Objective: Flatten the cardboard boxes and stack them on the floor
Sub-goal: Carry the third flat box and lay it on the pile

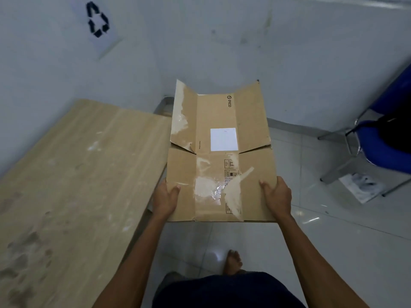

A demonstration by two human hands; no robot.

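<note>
Left hand (167, 197) and right hand (277, 196) grip the flattened box (219, 152) by its near side edges. Fingers hidden underneath; small print unreadable.

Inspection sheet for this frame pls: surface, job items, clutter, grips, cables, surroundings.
Surface: glossy tiled floor; wooden table at left, top blotchy.
Job's things: one cardboard box, flattened, with tape remnants and a white label, held above the floor.
Clutter: crumpled white sheet on the floor under the chair.
Grips: left hand and right hand each hold a side edge of the box, thumbs on top.
Cables: nothing seen.
Surroundings: white wall with recycling sign; blue chair at right.
</note>
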